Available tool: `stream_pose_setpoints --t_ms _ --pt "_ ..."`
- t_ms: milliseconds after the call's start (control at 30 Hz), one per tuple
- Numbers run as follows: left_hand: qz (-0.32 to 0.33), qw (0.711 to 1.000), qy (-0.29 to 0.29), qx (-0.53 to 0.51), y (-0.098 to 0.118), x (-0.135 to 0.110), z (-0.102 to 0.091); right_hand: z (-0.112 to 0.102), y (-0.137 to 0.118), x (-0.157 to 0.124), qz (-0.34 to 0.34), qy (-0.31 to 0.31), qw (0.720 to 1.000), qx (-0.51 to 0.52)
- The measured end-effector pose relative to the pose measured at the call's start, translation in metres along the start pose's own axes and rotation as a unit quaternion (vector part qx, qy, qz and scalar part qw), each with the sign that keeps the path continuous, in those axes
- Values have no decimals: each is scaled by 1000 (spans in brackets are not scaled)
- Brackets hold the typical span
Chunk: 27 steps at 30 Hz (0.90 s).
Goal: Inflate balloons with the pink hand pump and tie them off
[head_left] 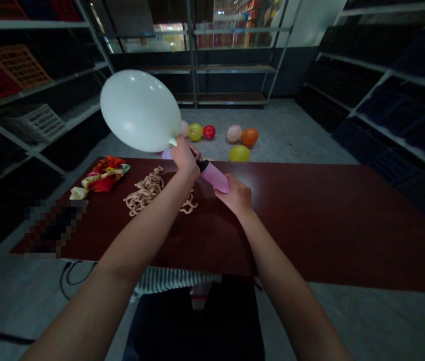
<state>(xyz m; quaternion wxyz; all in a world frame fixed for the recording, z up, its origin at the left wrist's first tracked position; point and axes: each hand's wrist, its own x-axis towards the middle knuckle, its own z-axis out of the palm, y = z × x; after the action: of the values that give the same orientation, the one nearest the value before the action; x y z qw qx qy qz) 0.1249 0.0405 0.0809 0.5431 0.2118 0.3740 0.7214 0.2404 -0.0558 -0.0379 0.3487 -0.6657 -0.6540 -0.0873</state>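
A pale inflated balloon (140,110) floats above the dark red table (310,215), its neck pinched by my left hand (184,158), which is closed on it at the nozzle of a pink hand pump (214,175). My right hand (237,195) is closed round the pump's near end. The pump lies slanted between both hands, just above the tabletop.
A heap of beige rubber bands or ties (148,190) and a pile of flat coloured balloons (103,175) lie on the table's left. Several inflated balloons (239,153) rest on the floor beyond. Metal shelving lines both sides; a blurred object (52,228) sits at the table's left corner.
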Motion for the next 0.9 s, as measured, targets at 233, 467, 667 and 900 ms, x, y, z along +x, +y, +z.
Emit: stream_pose_setpoints --t_ms 233,467,667,900 --pt "-21 998 31 -59 25 9 -36 -3 -4 -3 -73 -2 997 -27" --pt "-1 994 51 -97 68 25 -71 -4 -5 -8 -132 12 988 -75" --pt "-1 992 66 -112 112 40 -108 -6 -9 -9 -149 -33 985 -84" --pt "10 993 60 -103 135 29 -103 -6 -9 -7 -141 -41 988 -41"
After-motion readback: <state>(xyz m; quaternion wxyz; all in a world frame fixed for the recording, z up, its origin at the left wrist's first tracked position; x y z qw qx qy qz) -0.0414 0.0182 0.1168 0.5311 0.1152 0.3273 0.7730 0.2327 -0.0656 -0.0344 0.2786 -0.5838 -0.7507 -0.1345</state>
